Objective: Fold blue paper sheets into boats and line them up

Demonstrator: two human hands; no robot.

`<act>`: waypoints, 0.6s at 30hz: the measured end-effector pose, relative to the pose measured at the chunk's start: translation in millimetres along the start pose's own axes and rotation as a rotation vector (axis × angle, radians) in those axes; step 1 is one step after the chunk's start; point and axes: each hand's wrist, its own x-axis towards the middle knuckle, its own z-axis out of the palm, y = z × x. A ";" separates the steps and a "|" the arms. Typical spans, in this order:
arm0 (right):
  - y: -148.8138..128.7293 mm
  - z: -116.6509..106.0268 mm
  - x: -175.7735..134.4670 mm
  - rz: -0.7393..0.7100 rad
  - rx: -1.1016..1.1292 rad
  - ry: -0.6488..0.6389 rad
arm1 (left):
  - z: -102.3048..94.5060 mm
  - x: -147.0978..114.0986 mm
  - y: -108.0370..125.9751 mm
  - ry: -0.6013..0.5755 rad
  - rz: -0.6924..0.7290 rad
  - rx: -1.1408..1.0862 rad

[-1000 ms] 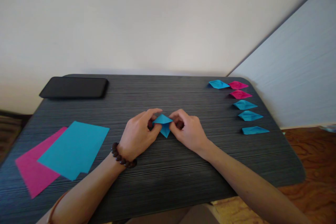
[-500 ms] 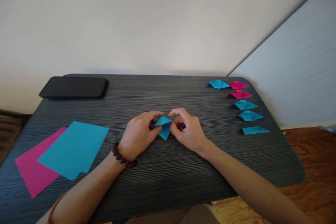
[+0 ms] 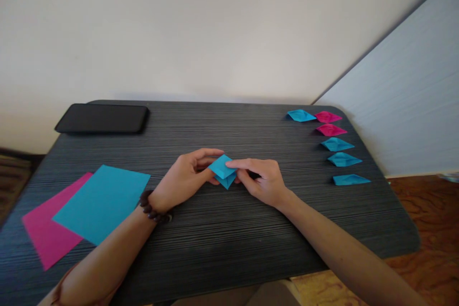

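Note:
A small folded piece of blue origami paper is held between both hands over the middle of the table. It shows a flat diamond on top, with a second folded point below it. My left hand, with a dark beaded bracelet at the wrist, grips the left corner between thumb and fingers. On the other side, my right hand pinches the right corner. Its index fingertip lies on the upper face of the diamond. The fingers partly cover both side corners.
Blue sheets overlap a pink sheet at the left of the dark table. A black phone-like slab lies at the back left. Folded blue boats and pink boats line the right side. A wall stands behind.
The raised upper flap of the blue paper now lies flatter as a diamond. My right index finger has come down onto it, and my left wrist has shifted left.

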 end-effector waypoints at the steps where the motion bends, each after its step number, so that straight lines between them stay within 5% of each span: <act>1: 0.0 -0.2 0.0 -0.003 0.010 0.006 | -1.2 0.5 0.7 -0.021 -0.015 -0.077; 9: 1.1 -2.7 -0.4 0.030 0.012 0.025 | -4.6 -0.3 -1.2 -0.133 -0.021 -0.477; 18: 1.2 -4.1 0.2 -0.017 0.002 -0.013 | -2.3 1.2 -3.7 -0.078 -0.071 -0.445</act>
